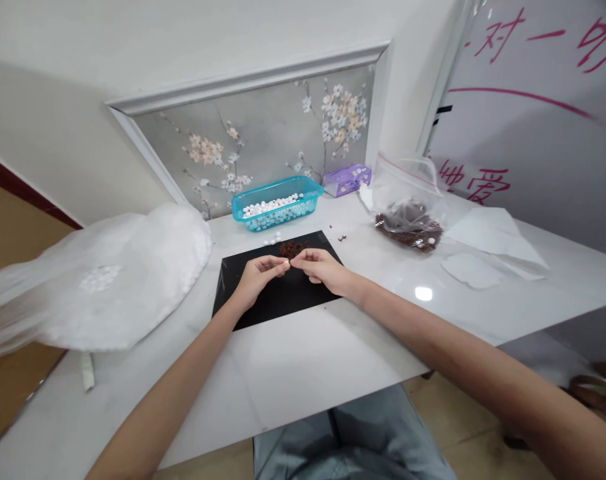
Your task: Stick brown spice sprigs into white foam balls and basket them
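Observation:
Over a black mat (263, 303), my left hand (263, 275) pinches what looks like a small white ball (286, 264) between thumb and fingertips. My right hand (323, 270) meets it, fingertips closed in a pinch; whatever they hold is too small to make out. Just behind my fingers lies a loose pile of reddish-brown shreds (291, 249). Several white balls (273, 240) rest at the mat's back edge. Beyond them stands a teal plastic basket (283, 217) with many more white balls in it.
A large clear bag of white balls (147, 267) bulges over the table's left side. To the right sit a zip bag of brown shreds (410, 227), a purple tissue pack (347, 180) and white paper sheets (497, 240). A wall panel closes off the back.

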Action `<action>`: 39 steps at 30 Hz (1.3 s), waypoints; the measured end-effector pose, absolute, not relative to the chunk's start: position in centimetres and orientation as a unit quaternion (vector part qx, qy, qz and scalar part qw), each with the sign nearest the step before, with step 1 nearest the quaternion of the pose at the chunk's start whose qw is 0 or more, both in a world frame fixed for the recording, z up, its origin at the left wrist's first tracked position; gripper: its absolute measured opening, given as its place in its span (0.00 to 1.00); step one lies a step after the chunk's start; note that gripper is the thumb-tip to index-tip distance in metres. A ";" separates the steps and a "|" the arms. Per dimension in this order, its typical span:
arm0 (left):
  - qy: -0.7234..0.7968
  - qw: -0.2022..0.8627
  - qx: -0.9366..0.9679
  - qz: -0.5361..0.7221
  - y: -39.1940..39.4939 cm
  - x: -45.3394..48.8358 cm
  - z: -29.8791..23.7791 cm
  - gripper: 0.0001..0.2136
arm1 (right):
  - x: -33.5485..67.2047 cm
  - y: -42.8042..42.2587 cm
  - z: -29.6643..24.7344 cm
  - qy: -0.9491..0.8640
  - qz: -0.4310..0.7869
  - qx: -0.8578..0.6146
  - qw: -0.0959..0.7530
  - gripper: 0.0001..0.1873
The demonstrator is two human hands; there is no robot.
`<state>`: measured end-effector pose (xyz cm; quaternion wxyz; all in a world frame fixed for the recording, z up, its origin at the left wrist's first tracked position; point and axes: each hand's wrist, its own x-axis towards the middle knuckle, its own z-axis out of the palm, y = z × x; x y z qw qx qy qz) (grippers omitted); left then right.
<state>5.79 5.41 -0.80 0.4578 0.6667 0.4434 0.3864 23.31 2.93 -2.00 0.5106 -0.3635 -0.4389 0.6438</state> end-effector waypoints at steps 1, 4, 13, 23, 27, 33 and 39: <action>0.445 0.440 0.672 0.396 5.7 5.7 -0.6 0.16 | 23.3 3.0 -1.9 -0.421 0.644 -0.362 0.526 0.15; 0.456 0.359 0.685 0.440 7.3 5.1 0.5 0.16 | 23.5 3.4 -1.8 -0.371 0.644 -0.361 0.564 0.17; 0.494 0.139 0.712 0.478 18.6 7.4 6.6 0.15 | 23.5 3.7 -1.8 -0.355 0.637 -0.374 0.572 0.16; 0.484 0.083 0.789 0.368 14.1 3.6 1.0 0.14 | 23.4 4.4 -2.6 -0.499 0.484 -0.479 0.536 0.08; 0.461 0.127 0.816 0.325 12.8 3.3 -1.4 0.17 | 22.5 3.3 -2.6 -0.625 0.349 -0.497 0.490 0.05; 0.455 0.201 0.793 0.352 14.4 3.9 -2.9 0.12 | 18.0 1.3 -2.1 -0.773 0.217 -0.477 0.358 0.04; 0.494 0.309 0.684 0.438 14.9 2.7 -3.5 0.11 | 12.3 3.1 -1.5 -0.745 0.193 -0.556 0.315 0.14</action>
